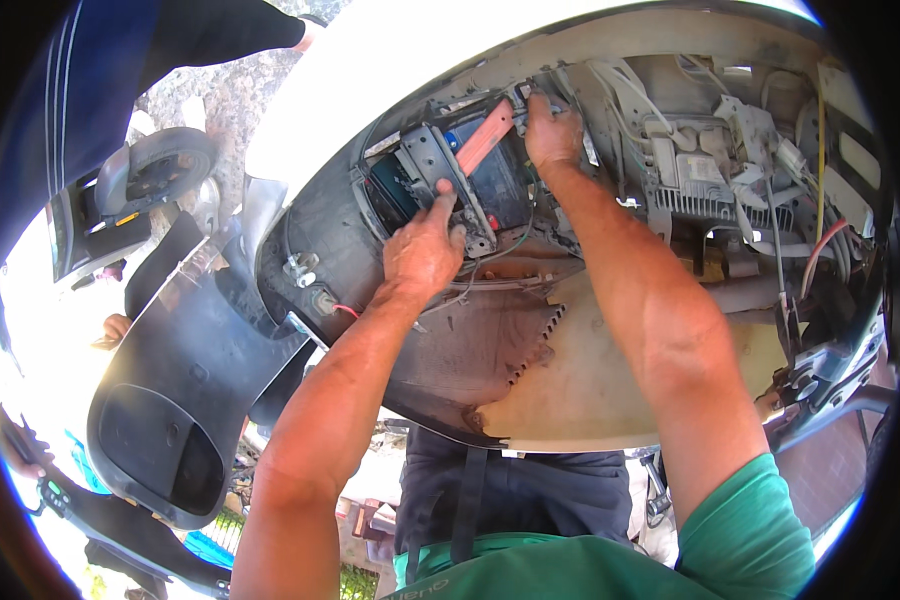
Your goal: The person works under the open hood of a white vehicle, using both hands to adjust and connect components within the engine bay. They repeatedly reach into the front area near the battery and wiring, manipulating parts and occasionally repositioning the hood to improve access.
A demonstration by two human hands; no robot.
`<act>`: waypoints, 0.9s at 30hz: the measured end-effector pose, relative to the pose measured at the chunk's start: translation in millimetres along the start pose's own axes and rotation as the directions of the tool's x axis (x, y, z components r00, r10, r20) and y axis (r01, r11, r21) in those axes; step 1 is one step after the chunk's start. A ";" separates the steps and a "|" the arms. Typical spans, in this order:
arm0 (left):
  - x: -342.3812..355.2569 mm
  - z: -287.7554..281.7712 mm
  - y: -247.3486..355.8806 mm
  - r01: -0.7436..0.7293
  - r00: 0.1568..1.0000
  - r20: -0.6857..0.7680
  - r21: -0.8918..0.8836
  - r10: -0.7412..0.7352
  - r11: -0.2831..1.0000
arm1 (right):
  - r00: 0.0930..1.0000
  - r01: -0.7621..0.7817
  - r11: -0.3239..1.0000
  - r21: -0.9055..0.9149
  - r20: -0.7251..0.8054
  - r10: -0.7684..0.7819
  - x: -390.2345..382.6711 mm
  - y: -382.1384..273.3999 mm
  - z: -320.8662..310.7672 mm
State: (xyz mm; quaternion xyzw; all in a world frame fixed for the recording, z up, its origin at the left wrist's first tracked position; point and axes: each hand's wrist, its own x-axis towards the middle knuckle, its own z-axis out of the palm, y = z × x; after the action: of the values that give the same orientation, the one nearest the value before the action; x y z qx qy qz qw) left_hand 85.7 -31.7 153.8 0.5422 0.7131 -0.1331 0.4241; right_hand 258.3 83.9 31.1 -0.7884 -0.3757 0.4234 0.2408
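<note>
My left hand (422,248) lies on a grey metal bracket (442,170) with holes in it. Its index finger is stretched out onto the plate, and the thumb stands apart. A dark battery-like block (500,185) sits beside the bracket in the opened vehicle body. Across its top runs a flat pinkish-red bar (486,138). Past the far right end of the block, my right hand (554,130) has its fingers curled down at the edge of the compartment. Whatever those fingers grip is too small and covered to make out.
To the right, a finned metal unit (695,170) sits among loose cables. A cracked brown and yellowish panel (610,370) lines the near side. A dark plastic cover (190,370) is at left, near a wheel (170,165). Another person's dark-trousered leg (90,110) stands at upper left.
</note>
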 end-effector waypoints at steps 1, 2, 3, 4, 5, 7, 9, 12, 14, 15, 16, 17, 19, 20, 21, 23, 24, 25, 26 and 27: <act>0.1 -0.3 3.9 0.035 0.996 0.080 0.094 -0.042 0.995 | 1.000 0.001 1.000 0.003 0.007 -0.001 -1.8 -1.4 -1.5; 0.6 -1.1 5.1 0.062 0.984 0.154 0.189 -0.092 0.980 | 1.000 0.001 1.000 0.005 0.015 -0.001 -2.3 -3.0 -2.1; 1.4 0.4 3.8 0.024 0.989 0.142 0.174 -0.049 0.984 | 1.000 0.006 1.000 0.002 0.005 -0.006 -0.3 1.1 -0.3; 1.7 3.0 4.0 0.021 0.985 0.160 0.209 -0.056 0.978 | 1.000 0.011 1.000 -0.001 -0.004 -0.011 3.3 5.2 3.2; 1.8 7.5 6.3 0.019 0.982 0.178 0.243 -0.063 0.970 | 1.000 0.016 1.000 -0.004 -0.012 -0.016 5.5 9.8 4.5; 1.8 9.8 5.8 0.001 0.975 0.212 0.302 -0.068 0.953 | 1.000 0.019 1.000 0.003 -0.018 -0.018 3.2 9.0 6.4; 5.2 6.4 5.7 -0.048 0.974 0.225 0.276 -0.016 0.960 | 1.000 0.007 1.000 -0.020 -0.002 -0.007 6.3 7.5 4.2; 3.4 3.1 0.0 -0.100 0.975 0.218 0.265 0.041 0.959 | 0.999 0.032 0.999 -0.013 0.019 -0.031 3.7 5.9 2.5; 6.8 -0.6 -1.5 -0.080 0.953 0.302 0.264 -0.003 0.961 | 0.998 0.055 0.998 -0.038 -0.031 -0.057 5.9 12.5 8.1; 9.9 -1.7 2.3 -0.083 0.960 0.281 0.235 0.014 0.968 | 0.991 0.089 0.995 -0.052 -0.096 -0.093 15.2 28.7 13.1; 6.2 -0.8 2.7 -0.070 0.964 0.264 0.202 0.014 0.977 | 0.982 0.117 0.991 -0.070 -0.142 -0.126 13.1 31.2 17.1; 2.4 -0.5 2.5 -0.058 0.969 0.247 0.169 0.015 0.984 | 0.994 0.091 0.994 -0.065 -0.058 -0.095 13.7 33.6 17.6; -0.3 -9.4 7.8 -0.003 0.953 0.303 0.118 -0.033 0.993 | 0.996 0.035 0.997 -0.075 0.089 -0.029 16.5 27.2 5.0; -2.0 -14.5 7.0 0.023 0.942 0.332 0.094 -0.053 0.995 | 0.983 0.177 0.959 -0.222 0.083 -0.163 15.7 34.9 14.9; -1.3 -17.1 9.4 0.046 0.945 0.319 0.087 -0.071 0.995 | 0.953 0.298 0.875 -0.382 0.073 -0.293 21.5 51.9 18.3; -4.0 -20.7 12.5 0.188 0.948 0.259 0.007 -0.183 0.982 | 0.973 0.229 0.903 -0.362 0.081 -0.215 13.4 35.9 18.9; -3.3 -22.3 6.7 0.240 0.939 0.250 0.019 -0.236 0.971 | 0.996 0.012 0.987 -0.161 0.094 0.003 -1.4 7.2 21.3; 1.5 -33.3 -1.0 0.283 0.933 0.214 0.064 -0.290 0.957 | 0.948 0.305 0.760 -0.574 0.262 -0.182 13.7 20.2 21.6; 8.1 -15.7 -6.5 0.163 0.912 0.361 0.124 -0.197 0.979 | 0.915 0.392 0.721 -0.572 0.162 -0.369 16.0 42.2 11.6; 5.0 -12.8 -7.6 0.171 0.921 0.334 0.122 -0.202 0.978 | 0.979 0.197 0.946 -0.259 0.110 -0.173 13.1 31.6 11.1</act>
State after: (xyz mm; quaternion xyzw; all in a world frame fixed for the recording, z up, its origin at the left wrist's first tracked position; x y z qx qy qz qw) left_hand 72.8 -22.9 155.8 0.4587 0.6696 -0.2976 0.5027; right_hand 265.8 76.0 -3.1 -0.7560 -0.5119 0.3776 0.1542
